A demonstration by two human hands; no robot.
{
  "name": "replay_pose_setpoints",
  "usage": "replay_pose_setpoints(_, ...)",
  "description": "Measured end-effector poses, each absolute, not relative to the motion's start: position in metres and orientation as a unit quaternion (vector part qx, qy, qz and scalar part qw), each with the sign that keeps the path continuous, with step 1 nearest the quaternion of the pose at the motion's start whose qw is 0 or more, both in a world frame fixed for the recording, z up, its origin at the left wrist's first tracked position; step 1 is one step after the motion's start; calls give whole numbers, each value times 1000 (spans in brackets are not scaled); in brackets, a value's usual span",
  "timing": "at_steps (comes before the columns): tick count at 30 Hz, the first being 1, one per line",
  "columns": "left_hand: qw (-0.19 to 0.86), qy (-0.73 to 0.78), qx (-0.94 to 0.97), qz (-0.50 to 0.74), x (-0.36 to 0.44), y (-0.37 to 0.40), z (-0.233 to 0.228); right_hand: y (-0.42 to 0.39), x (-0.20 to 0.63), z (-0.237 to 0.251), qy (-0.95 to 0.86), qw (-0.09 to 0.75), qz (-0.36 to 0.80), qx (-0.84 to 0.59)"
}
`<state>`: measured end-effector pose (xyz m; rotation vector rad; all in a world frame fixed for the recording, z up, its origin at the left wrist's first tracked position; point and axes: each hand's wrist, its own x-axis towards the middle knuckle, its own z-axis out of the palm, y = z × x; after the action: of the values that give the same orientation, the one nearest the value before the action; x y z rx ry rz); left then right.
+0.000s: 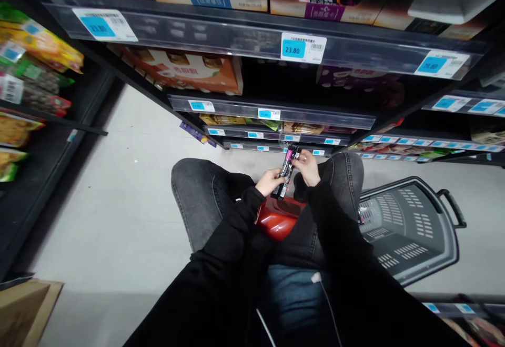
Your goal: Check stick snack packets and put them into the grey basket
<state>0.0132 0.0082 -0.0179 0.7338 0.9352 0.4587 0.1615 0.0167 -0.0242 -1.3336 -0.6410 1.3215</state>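
Between my knees, my left hand (270, 181) and my right hand (307, 168) both grip slim black stick packets (284, 173) with pink and white print. The fingers of my left hand close on the lower part, and those of my right hand pinch the upper right edge. Whether it is one packet or a few together, I cannot tell. Below the packets, a glossy red stool (278, 220) shows between my legs. A clear plastic piece hangs near the packets' upper end, too faint to name.
Store shelves (221, 36) with price tags and boxed drinks rise in front. A grey shopping basket (410, 226) stands on the floor to the right. Bagged snacks (31, 62) fill a rack at left. A cardboard box (29, 310) sits at the lower left.
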Motion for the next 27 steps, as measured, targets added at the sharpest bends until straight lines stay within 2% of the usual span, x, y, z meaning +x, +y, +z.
replay_pose_setpoints(16,797,396,409,201,20,5,-17,16,161,-21,-181,600,498,-599)
replay_pose_setpoints(22,747,394,500,191,18,5,-22,16,159,-20,-105,620,490,-603)
replay_pose_setpoints(27,662,424,589,186,19,6,-23,15,160,-26,-154,592,463,-641)
